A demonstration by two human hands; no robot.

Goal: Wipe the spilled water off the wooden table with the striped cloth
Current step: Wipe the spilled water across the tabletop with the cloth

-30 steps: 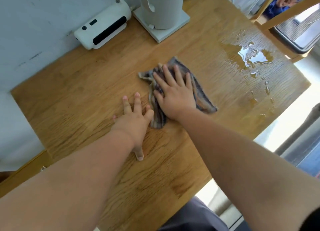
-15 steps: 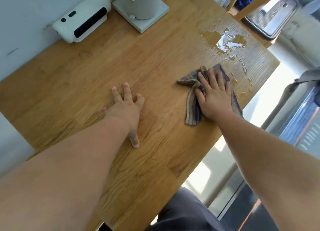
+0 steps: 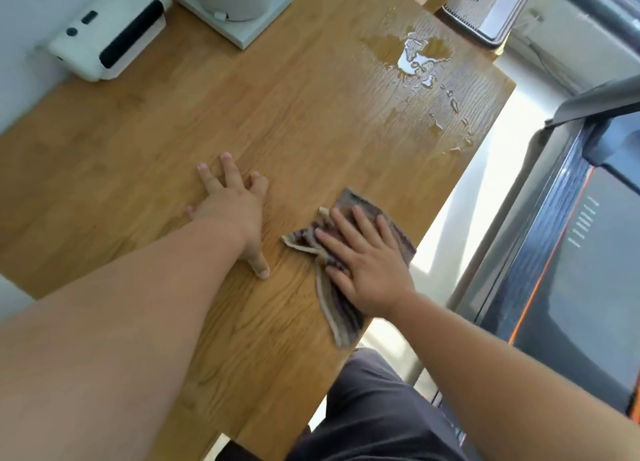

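Note:
The striped cloth (image 3: 337, 308), brown and grey, lies crumpled at the near right edge of the wooden table (image 3: 242, 114). My right hand (image 3: 363, 263) presses flat on top of it, fingers spread. My left hand (image 3: 232, 211) rests flat on the bare wood just left of the cloth, holding nothing. The spilled water (image 3: 415, 53) is a shiny puddle at the far right corner, with a trail of drops (image 3: 453, 107) running toward the right edge. The cloth is well short of the puddle.
A white rectangular device (image 3: 107, 41) and a white appliance on a square base (image 3: 239, 7) stand at the back of the table by the wall. The table's right edge drops off to a dark machine (image 3: 571, 252). My dark-clothed lap (image 3: 374, 412) is below.
My right hand has slid the cloth back toward me along the right edge, away from the puddle. The left hand has stayed planted on the table.

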